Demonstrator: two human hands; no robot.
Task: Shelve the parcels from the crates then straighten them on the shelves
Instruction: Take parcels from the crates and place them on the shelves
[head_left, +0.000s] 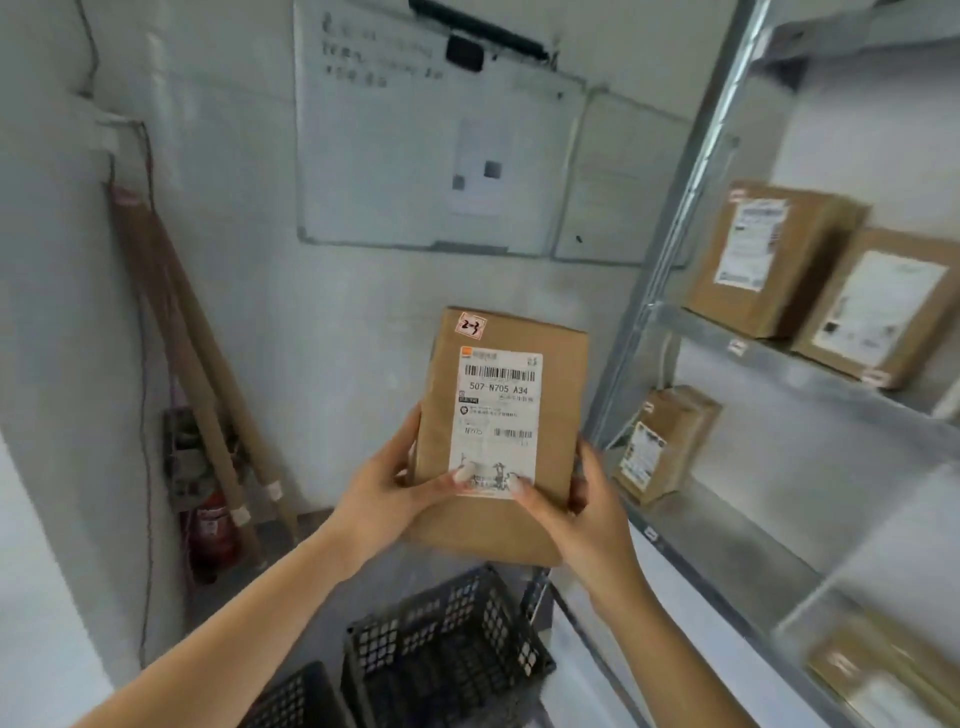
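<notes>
Parcel (558, 415), stickered 2-3, is up in the air above the black crate (447, 649), just left of the shelf unit's front post (675, 260). The left grip (395, 493) and right grip (576, 499) both clasp its lower half, thumbs on the label. Several shelved parcels (769, 260) already sit on the shelves (779, 358), some askew. This one is not yet shelved and straightening looks undone; the post stands between.
</notes>
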